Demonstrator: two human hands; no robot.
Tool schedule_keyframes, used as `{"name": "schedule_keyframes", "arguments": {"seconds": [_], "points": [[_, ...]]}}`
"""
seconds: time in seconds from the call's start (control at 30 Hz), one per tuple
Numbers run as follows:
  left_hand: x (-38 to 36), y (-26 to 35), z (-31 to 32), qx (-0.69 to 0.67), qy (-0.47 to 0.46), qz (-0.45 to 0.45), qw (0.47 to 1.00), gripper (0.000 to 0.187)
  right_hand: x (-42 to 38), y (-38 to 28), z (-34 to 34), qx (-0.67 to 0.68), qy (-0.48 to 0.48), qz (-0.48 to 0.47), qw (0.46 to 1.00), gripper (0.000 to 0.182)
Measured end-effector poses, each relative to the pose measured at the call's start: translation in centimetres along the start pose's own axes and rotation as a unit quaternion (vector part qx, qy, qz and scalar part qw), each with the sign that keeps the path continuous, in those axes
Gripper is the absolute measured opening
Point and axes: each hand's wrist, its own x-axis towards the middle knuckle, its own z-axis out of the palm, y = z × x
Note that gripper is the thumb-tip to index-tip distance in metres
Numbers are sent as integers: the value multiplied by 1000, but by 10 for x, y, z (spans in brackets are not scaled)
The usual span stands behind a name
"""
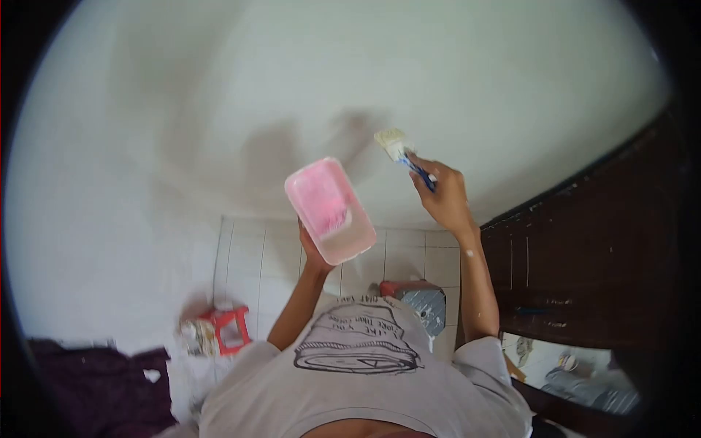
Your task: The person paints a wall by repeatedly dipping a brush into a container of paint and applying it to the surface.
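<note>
- The left hand (pixel 313 255) supports a pink plastic tub (pixel 321 191) in front of the torso; its grip curls underneath, fingers mostly hidden.
- The right hand (pixel 445 198) has its grip closed around a blue-handled paintbrush (pixel 406 159), bristles up, right of the tub, apart.

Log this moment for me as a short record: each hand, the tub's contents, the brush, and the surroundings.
Left hand: holding a pink tub
Right hand: gripping a paintbrush by its blue handle
Tub contents: pale liquid at the end nearer the person
Brush: bristles coated pale, apart from the tub; wall contact unclear
Ahead: pale wall
Lower left: red stool, dark purple cloth
Right: dark brown cabinet
</note>
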Motion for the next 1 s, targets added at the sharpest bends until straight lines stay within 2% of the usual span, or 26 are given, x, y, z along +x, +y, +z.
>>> {"name": "schedule_keyframes", "arguments": {"seconds": [0.07,0.1,0.13,0.17,0.2,0.23,0.27,0.4,0.43,0.47,0.5,0.53,0.57,0.63,0.73,0.8,0.87,1.0], "points": [[-9,27,5,-21,-33,-18,999,70,-17,-42,1,52,-110,75,990,43],[-17,42,14,-24,-8,-6,1000,70,-25,-61,2,54,-132,70,987,44],[-22,47,29,167,-13,11,986,69,-34,-72,-2,56,-151,64,985,46],[-26,55,34,349,-18,17,937,69,-42,-85,2,64,-173,68,980,46],[-29,61,28,342,5,16,939,69,-50,-97,6,73,-158,25,984,45],[-31,63,22,53,-12,-59,997,70,-55,-104,9,82,-140,-18,987,44],[-32,65,15,-244,-36,-119,962,70,-57,-111,13,85,-158,-15,984,44],[-49,69,-8,-261,-13,-113,959,72,-52,-149,37,67,-193,64,977,40],[-52,75,1,7,15,-24,1000,75,-50,-156,45,37,-202,93,974,39],[-51,79,4,279,33,59,958,77,-49,-155,52,40,-205,104,972,39],[-49,84,-8,278,36,47,959,77,-47,-154,59,50,-208,89,973,37],[-44,90,-22,92,39,-12,995,77,-45,-157,66,57,-210,73,973,36],[-42,95,-33,-98,40,-68,992,77,-41,-161,74,52,-209,82,973,36],[-38,110,-30,-78,61,-56,993,79,-30,-171,91,-13,-313,116,943,33],[-33,126,-34,-43,86,-22,995,79,-31,-171,123,-57,-303,86,947,27],[-34,131,-43,-31,90,-8,995,78,-31,-174,139,-56,-306,106,944,25],[-34,130,-55,-29,136,-16,990,79,-31,-168,152,-49,-312,123,941,24],[-33,144,-59,48,109,-11,993,83,-29,-162,184,-74,-326,96,938,29]]}}
